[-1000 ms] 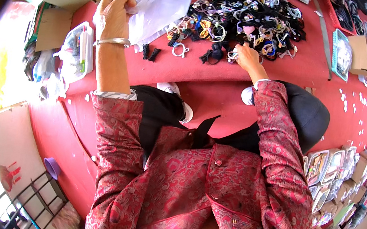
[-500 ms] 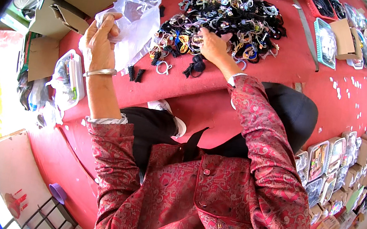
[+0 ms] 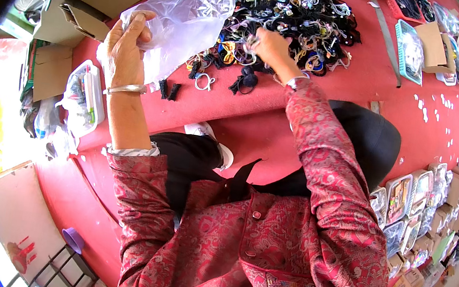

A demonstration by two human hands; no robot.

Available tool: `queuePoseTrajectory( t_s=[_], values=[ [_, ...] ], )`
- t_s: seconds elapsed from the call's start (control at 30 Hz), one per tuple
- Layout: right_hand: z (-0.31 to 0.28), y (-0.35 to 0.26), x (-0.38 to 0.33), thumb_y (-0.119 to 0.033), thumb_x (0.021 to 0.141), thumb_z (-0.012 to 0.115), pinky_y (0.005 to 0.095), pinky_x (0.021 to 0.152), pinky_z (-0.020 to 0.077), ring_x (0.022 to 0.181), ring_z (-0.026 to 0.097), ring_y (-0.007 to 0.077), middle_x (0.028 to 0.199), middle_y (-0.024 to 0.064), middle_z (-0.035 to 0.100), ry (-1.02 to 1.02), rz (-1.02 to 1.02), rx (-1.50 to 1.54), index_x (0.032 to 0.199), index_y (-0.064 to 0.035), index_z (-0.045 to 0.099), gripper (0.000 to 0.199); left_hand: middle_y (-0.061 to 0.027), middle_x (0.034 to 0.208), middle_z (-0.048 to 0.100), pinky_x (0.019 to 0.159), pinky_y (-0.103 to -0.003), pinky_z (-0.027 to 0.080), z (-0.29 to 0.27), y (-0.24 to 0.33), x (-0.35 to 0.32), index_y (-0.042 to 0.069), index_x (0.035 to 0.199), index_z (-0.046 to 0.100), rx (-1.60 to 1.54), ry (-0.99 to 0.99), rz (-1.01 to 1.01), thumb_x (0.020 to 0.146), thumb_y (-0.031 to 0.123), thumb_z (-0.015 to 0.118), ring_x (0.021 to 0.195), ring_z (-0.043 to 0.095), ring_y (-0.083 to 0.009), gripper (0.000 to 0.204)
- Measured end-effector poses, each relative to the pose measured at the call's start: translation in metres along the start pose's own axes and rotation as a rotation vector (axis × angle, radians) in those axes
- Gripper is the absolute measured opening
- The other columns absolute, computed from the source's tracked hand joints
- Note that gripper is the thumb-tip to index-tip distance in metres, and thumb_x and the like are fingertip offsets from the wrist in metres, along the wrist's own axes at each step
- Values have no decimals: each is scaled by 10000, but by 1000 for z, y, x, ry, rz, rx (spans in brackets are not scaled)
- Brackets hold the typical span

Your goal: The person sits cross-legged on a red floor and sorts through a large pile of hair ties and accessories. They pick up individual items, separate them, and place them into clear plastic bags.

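Two hands at work beside one heap of hair ties

The large, loose heap of black and many-coloured elastic hair ties (image 3: 311, 20) lies on a red cloth-covered surface (image 3: 330, 92) ahead of the seated person. Left of the heap, the bare left hand (image 3: 124, 49), with a silver bangle at its wrist, has its thumb and fingers closed on one gathered end of a clear, thin plastic bag (image 3: 185, 23). At the heap's near left part is the right hand (image 3: 275, 50), its fingers drawn together; something pale shows at the tips, but I cannot tell whether it is held.

The step in hand looks to be picking among the ties while the bag is kept raised. The next move seems to call for a narrow pinch that frees one piece from its tangled neighbours, and a steady left grip.

The bag's long axis runs from the left hand across to the heap's left edge, rising slightly away from the person; a loose corner droops nearer the person. Which end is its mouth I cannot tell. The heap, a broad mound, points no particular way.

Just nearer the person than the heap lie a white elastic ring (image 3: 204, 82) and a black tie with round, dark pom-poms (image 3: 246, 80); farther left of these are two short black knitted pieces (image 3: 169, 90).
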State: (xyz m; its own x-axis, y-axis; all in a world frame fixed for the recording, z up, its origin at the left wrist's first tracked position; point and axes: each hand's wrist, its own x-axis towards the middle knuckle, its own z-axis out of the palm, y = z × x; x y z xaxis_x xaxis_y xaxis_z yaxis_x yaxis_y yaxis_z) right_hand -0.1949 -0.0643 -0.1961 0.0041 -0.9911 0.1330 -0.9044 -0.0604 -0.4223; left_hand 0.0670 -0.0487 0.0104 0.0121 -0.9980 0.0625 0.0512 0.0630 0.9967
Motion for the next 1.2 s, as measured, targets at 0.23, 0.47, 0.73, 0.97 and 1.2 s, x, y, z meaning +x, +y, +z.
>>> queuePoseTrajectory(
  t_s=[0.23, 0.47, 0.73, 0.97, 1.2],
  values=[
    [-99, 33, 13, -127, 739, 677, 184, 319, 371, 410, 520, 84, 699, 48, 604, -168, 358, 1058, 1087, -31, 542, 386, 43, 608, 477, 502, -189, 243, 6, 0, 1, 18, 866, 632, -21, -30, 23, 848, 185, 537, 557, 372, -36, 193],
    [-83, 56, -10, -108, 719, 672, 211, 395, 403, 469, 507, 57, 619, 13, 572, -245, 186, 838, 886, -22, 592, 204, 43, 605, 479, 504, -182, 243, 12, 1, -2, 14, 872, 629, -14, -100, 23, 853, 177, 535, 560, 371, -29, 189],
    [-15, 26, -37, -446, 727, 611, 428, 622, 496, 775, 611, 359, 828, 193, 622, -177, -1, -59, 822, -25, 577, 433, 32, 608, 479, 537, -198, 264, 9, 0, -4, -5, 864, 627, -23, -75, 37, 847, 164, 545, 570, 376, -47, 189],
    [32, 12, -48, -146, 751, 551, 370, 556, 513, 678, 621, 295, 751, 162, 603, 35, 9, -256, 852, -14, 537, 167, 22, 613, 482, 567, -193, 289, 13, -2, -1, -16, 866, 625, 0, -59, 30, 850, 153, 542, 581, 388, -53, 189],
    [23, 31, -40, -184, 669, 587, 418, 594, 496, 728, 626, 313, 719, 169, 628, -166, 73, -181, 728, -62, 636, 145, 22, 614, 479, 584, -193, 293, 19, -6, -5, -20, 866, 623, 49, -105, 19, 855, 152, 539, 584, 383, -55, 192]
  ],
)
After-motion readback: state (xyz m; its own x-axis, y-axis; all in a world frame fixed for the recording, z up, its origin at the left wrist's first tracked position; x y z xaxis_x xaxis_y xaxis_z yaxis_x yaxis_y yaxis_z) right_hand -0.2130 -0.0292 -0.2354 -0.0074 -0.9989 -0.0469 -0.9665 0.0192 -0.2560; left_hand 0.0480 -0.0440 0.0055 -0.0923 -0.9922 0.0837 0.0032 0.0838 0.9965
